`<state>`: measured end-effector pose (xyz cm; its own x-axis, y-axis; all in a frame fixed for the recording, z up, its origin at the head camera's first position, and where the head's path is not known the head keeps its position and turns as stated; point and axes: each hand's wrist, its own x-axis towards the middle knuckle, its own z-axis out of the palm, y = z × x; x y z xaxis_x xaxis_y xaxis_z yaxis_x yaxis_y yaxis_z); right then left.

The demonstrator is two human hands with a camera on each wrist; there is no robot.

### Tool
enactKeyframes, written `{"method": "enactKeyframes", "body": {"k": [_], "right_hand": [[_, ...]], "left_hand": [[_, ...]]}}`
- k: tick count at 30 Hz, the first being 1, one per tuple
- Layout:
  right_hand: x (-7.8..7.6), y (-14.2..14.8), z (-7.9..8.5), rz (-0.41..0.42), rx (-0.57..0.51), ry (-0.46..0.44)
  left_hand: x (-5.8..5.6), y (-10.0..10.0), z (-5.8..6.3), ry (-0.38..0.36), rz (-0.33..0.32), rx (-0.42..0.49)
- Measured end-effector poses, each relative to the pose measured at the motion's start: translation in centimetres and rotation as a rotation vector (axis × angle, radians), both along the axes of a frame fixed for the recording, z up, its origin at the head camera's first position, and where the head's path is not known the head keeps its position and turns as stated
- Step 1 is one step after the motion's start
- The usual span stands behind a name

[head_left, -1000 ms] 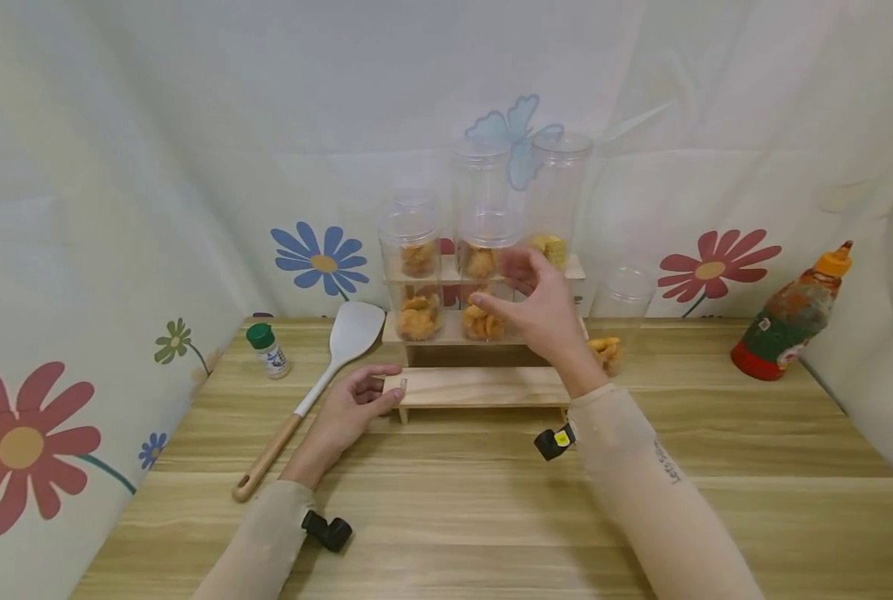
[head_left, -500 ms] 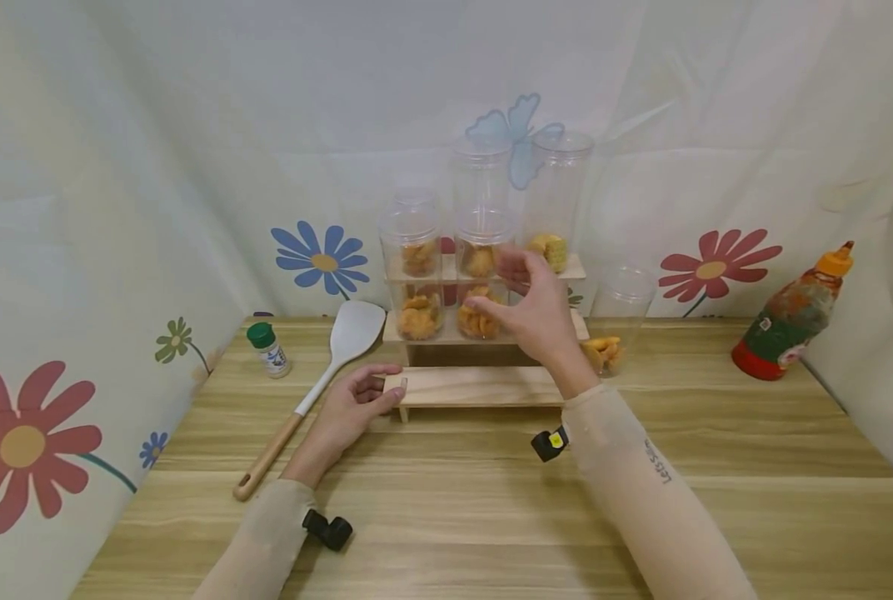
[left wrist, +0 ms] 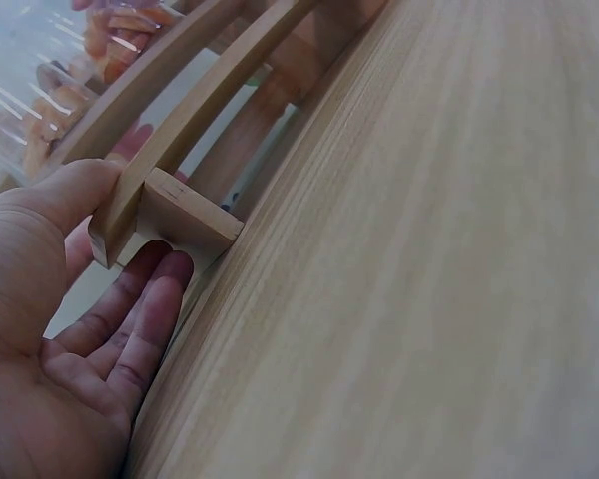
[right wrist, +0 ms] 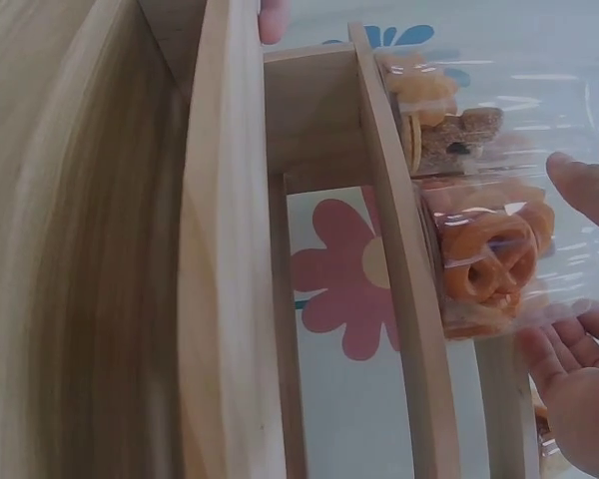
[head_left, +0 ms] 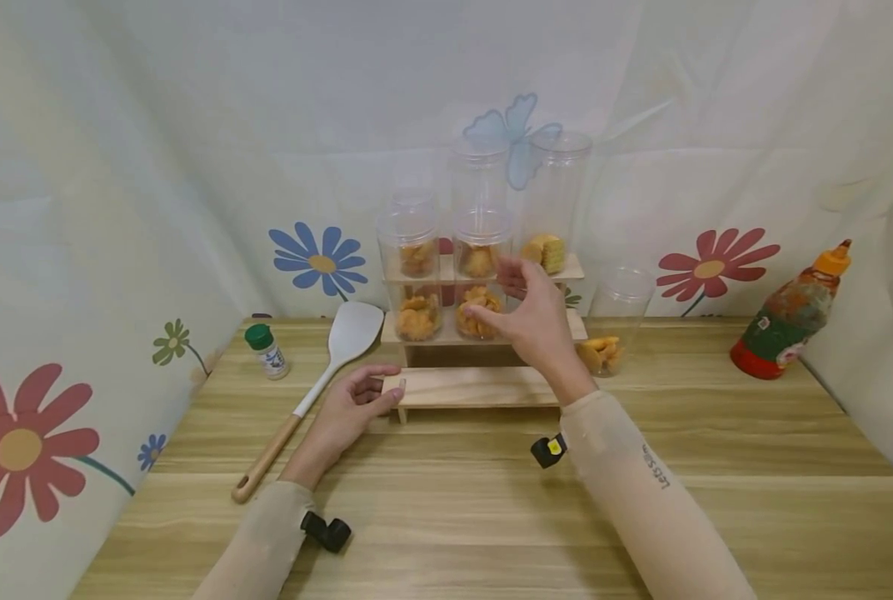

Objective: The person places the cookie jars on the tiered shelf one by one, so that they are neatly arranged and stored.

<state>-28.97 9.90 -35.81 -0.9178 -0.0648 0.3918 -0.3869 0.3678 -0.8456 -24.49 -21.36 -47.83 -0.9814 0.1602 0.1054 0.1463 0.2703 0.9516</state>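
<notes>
A tiered wooden rack (head_left: 476,387) stands at the back of the table. My left hand (head_left: 349,408) grips the left end of its lowest step; the left wrist view has the thumb on the board (left wrist: 170,130) and the fingers beneath, near the leg. On the middle step, my right hand (head_left: 540,321) holds a clear jar (head_left: 476,321) of snacks, thumb in front and fingers at its right side. Pretzel-shaped pieces show inside that jar (right wrist: 499,249) in the right wrist view. Just left of it, another snack jar (head_left: 416,317) stands upright on the same step.
Tall clear jars (head_left: 559,196) stand on the top step. One more jar (head_left: 621,321) with snacks is on the table right of the rack. A white spatula (head_left: 352,333) and a green-capped shaker (head_left: 266,350) lie left; a sauce bottle (head_left: 787,317) stands far right.
My right hand and the jar in it have shifted slightly left, towards the neighbouring jar, then stayed nearly still. The left hand has kept its place on the rack.
</notes>
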Motion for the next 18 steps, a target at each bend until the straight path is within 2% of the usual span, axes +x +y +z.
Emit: {"method": "enactKeyframes", "body": {"k": [8,18], "right_hand": [[0.7,0.5,-0.1,-0.015,-0.001,-0.009],[1.9,3.1,0.4,0.028,-0.108,0.042]], "left_hand": [[0.0,0.1,0.0,-0.009,0.000,-0.006],[0.1,0.1,0.1,-0.010,0.002,-0.012]]}}
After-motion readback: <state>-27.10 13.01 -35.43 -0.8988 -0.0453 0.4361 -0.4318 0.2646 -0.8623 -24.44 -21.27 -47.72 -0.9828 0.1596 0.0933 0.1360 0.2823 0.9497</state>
